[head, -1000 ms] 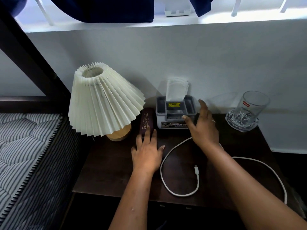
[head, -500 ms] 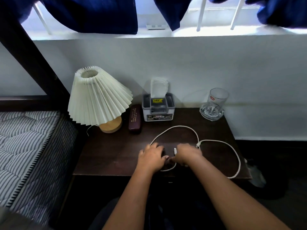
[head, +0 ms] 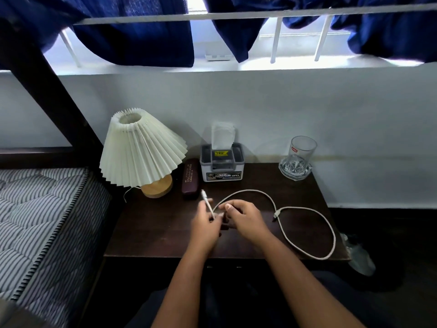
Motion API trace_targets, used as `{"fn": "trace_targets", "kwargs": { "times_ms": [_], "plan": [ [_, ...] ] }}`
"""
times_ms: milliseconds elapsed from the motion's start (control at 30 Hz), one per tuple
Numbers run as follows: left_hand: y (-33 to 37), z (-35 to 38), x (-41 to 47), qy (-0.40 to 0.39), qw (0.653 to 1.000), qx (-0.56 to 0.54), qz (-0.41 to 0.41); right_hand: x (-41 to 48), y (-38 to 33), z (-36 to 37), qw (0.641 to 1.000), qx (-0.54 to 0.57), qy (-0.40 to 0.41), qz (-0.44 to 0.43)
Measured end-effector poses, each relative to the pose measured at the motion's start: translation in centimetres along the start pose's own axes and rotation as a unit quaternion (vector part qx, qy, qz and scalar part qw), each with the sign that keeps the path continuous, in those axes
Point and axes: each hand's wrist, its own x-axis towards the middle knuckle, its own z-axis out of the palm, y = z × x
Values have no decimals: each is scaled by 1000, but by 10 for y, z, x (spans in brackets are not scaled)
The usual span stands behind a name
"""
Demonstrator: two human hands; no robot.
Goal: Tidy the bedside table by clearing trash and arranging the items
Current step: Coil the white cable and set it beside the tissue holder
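Observation:
A white charging cable (head: 305, 229) lies in loops across the dark wooden bedside table (head: 151, 228). My left hand (head: 205, 224) pinches one end of it, with the plug sticking up and away from me. My right hand (head: 243, 220) grips the same cable just beside the left, over the middle of the table. The cable's other plug rests on the table to the right of my hands. Along the back stand a pleated cream lamp (head: 139, 152), a dark glasses case (head: 190, 178), a grey tissue box (head: 222, 165) and a clear glass (head: 298, 157).
A striped mattress (head: 40, 223) and dark bed frame lie to the left of the table. A white wall and a window sill with blue curtains rise behind it. A crumpled clear plastic piece (head: 360, 254) lies on the floor at the table's right front corner.
Both hands left the glasses case and tissue box, came back to the table's middle and took hold of the cable. One plug end is now lifted off the table.

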Motion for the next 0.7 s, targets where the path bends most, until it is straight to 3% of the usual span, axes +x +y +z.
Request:
{"fn": "trace_targets", "kwargs": {
  "times_ms": [233,300,400,467,533,600,700],
  "plan": [
    [11,-8,15,50,968,-245,-6,4,-16,1,972,174,-154,-33],
    [18,-15,23,77,951,-299,-11,5,-12,2,976,90,-194,-36],
    [26,-24,31,124,936,-328,-21,8,-6,5,960,-180,-209,-58],
    [26,-28,35,167,931,-323,-38,13,-9,4,956,-212,-182,-90],
    [26,-30,36,208,952,-218,-50,17,-16,-3,966,-177,-138,-130],
    [27,-27,34,218,975,-20,-31,21,-20,-13,957,-202,-91,-185],
    [29,-17,29,179,973,147,-20,21,-21,-26,938,-262,3,-225]
  ]
}}
